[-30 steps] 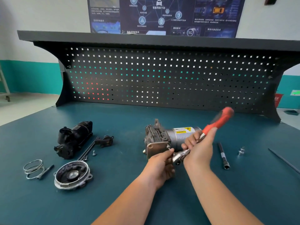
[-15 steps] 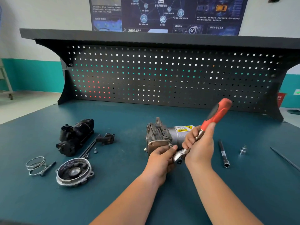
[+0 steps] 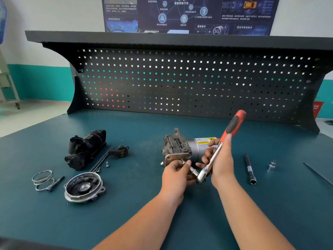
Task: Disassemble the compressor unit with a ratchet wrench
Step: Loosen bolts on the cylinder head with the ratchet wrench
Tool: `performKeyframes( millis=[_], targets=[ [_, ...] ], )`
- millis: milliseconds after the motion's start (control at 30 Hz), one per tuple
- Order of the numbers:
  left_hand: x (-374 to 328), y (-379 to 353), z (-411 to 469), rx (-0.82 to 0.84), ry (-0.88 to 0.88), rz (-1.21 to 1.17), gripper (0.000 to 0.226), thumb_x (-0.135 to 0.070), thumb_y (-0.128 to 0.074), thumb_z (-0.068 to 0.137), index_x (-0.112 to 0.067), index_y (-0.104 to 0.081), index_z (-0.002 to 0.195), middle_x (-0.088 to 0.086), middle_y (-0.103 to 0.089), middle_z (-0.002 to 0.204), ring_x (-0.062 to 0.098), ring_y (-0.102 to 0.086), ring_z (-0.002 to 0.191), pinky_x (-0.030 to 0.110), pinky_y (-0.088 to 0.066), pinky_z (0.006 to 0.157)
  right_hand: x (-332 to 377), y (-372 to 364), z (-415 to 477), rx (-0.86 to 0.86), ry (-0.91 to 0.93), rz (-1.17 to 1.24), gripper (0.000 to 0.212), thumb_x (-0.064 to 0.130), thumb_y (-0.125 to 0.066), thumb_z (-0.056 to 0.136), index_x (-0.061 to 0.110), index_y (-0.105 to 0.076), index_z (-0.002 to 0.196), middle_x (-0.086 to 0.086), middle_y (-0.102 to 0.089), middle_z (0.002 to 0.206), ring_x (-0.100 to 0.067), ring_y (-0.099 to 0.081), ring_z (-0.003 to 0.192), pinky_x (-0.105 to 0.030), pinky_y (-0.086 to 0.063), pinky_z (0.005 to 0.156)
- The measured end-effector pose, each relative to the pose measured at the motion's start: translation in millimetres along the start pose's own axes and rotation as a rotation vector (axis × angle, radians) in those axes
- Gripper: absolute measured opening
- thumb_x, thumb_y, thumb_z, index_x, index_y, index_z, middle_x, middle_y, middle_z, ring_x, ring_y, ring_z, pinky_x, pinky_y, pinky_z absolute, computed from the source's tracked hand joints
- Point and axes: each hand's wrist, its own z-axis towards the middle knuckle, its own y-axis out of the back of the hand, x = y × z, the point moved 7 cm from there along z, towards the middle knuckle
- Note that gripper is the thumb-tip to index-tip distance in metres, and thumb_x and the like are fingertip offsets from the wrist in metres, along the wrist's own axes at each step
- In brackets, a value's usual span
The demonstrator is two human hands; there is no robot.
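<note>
The compressor unit (image 3: 180,150) lies on its side mid-bench, a grey finned head at the left and a silver motor can with a yellow warning label at the right. My right hand (image 3: 220,161) grips the ratchet wrench (image 3: 232,127) by its steel shank, the red and black handle pointing up and away. The ratchet head sits low in front of the compressor. My left hand (image 3: 175,175) pinches the socket on the ratchet head, with a small bolt showing above its fingertips by the compressor's front plate.
On the teal bench (image 3: 162,222) at the left lie a black housing (image 3: 84,148), a round end cover (image 3: 83,187), wire rings (image 3: 43,179), long bolts and a small screw. An extension bar (image 3: 249,167) and a socket (image 3: 271,165) lie right. A pegboard stands behind.
My left hand has shifted from the compressor's front plate onto the ratchet's socket, and the ratchet head has come slightly away from the compressor. The wrench handle stays raised.
</note>
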Motion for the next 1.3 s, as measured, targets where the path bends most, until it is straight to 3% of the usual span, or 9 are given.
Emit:
performKeyframes(
  millis=[100, 333, 533, 667, 767, 900, 1033, 1133, 1300],
  targets=[
    [0.0, 1.3, -1.0, -0.015, -0.019, 0.002, 0.022, -0.012, -0.056, 0.093, -0.009, -0.046, 0.074, 0.009, -0.057, 0.066, 0.015, -0.061, 0.05, 0.023, -0.052, 0.048, -4.5, 3.6, 3.3, -0.01, 0.013, -0.025, 0.047, 0.058, -0.031, 0.093, 0.018, -0.045, 0.072, 0.005, -0.035, 0.047, -0.011, -0.034, 0.035, -0.025, -0.043, 0.042],
    [-2.3, 3.0, -5.0, -0.023, -0.013, -0.014, 0.023, -0.011, -0.054, 0.094, -0.01, -0.045, 0.073, 0.007, -0.057, 0.064, 0.015, -0.063, 0.049, 0.022, -0.049, 0.045, -1.4, -4.6, -4.3, 0.143, 0.252, -0.114, 0.023, 0.02, -0.035, 0.101, 0.015, -0.048, 0.083, 0.0, -0.038, 0.054, -0.009, -0.032, 0.035, -0.018, -0.03, 0.039],
    [-4.9, 3.3, -15.0, -0.061, -0.013, -0.034, 0.026, -0.017, -0.05, 0.097, -0.011, -0.046, 0.071, 0.015, -0.06, 0.075, 0.023, -0.064, 0.062, 0.025, -0.052, 0.051, -4.5, -2.6, -3.3, 0.069, 0.239, -0.049, 0.039, 0.031, -0.029, 0.103, 0.01, -0.048, 0.076, 0.002, -0.03, 0.049, -0.01, -0.027, 0.035, -0.018, -0.026, 0.039],
    [-22.4, 34.4, -20.7, -0.178, -0.094, -0.054, 0.021, -0.014, -0.049, 0.096, -0.013, -0.062, 0.08, 0.001, -0.067, 0.081, 0.01, -0.066, 0.07, 0.024, -0.052, 0.055, -2.3, -4.8, -3.5, 0.093, 0.218, 0.013, 0.041, 0.031, -0.027, 0.103, 0.013, -0.047, 0.072, 0.007, -0.032, 0.044, -0.009, -0.028, 0.033, -0.017, -0.027, 0.039],
    [-54.9, 84.3, -17.7, -0.26, -0.224, 0.289, 0.022, -0.015, -0.054, 0.093, -0.026, -0.071, 0.086, -0.013, -0.064, 0.076, 0.004, -0.058, 0.071, 0.021, -0.047, 0.06, -0.5, -5.4, -4.7, 0.113, 0.23, 0.01, 0.041, 0.03, -0.027, 0.103, 0.013, -0.046, 0.071, 0.008, -0.032, 0.042, -0.008, -0.028, 0.033, -0.016, -0.027, 0.037],
    [-106.9, 140.2, -3.6, -0.298, -0.366, 1.126, 0.02, -0.013, -0.063, 0.087, -0.017, -0.071, 0.104, -0.005, -0.068, 0.094, 0.014, -0.061, 0.089, 0.02, -0.042, 0.076, -2.2, -11.4, -8.2, 0.144, 0.232, -0.061, 0.04, 0.028, -0.028, 0.103, 0.011, -0.046, 0.072, 0.009, -0.033, 0.04, -0.007, -0.027, 0.031, -0.016, -0.026, 0.034],
    [-120.7, 175.7, 13.1, -0.314, -0.197, 1.576, 0.01, -0.015, -0.064, 0.081, -0.025, -0.06, 0.084, -0.003, -0.066, 0.087, 0.022, -0.061, 0.089, 0.027, -0.045, 0.068, -0.2, -11.9, -12.3, 0.112, 0.263, -0.104, 0.039, 0.028, -0.029, 0.103, 0.011, -0.046, 0.072, 0.01, -0.032, 0.039, -0.008, -0.028, 0.031, -0.018, -0.026, 0.035],
    [-112.7, 185.0, 24.6, -0.252, -0.102, 1.703, 0.022, -0.013, -0.066, 0.077, -0.028, -0.055, 0.065, -0.008, -0.062, 0.077, 0.017, -0.058, 0.078, 0.025, -0.043, 0.064, 3.8, -8.6, -13.3, 0.069, 0.296, -0.136, 0.039, 0.028, -0.03, 0.103, 0.011, -0.046, 0.072, 0.009, -0.032, 0.039, -0.008, -0.029, 0.031, -0.019, -0.027, 0.036],
    [-106.4, 198.2, 30.3, -0.233, -0.024, 1.688, 0.02, -0.019, -0.076, 0.075, -0.028, -0.06, 0.068, -0.006, -0.068, 0.084, 0.015, -0.059, 0.078, 0.028, -0.05, 0.07, -0.9, -7.4, -11.3, 0.055, 0.279, -0.23, 0.04, 0.034, -0.032, 0.102, 0.01, -0.048, 0.074, 0.008, -0.034, 0.037, -0.011, -0.033, 0.033, -0.026, -0.031, 0.043]
  ],
)
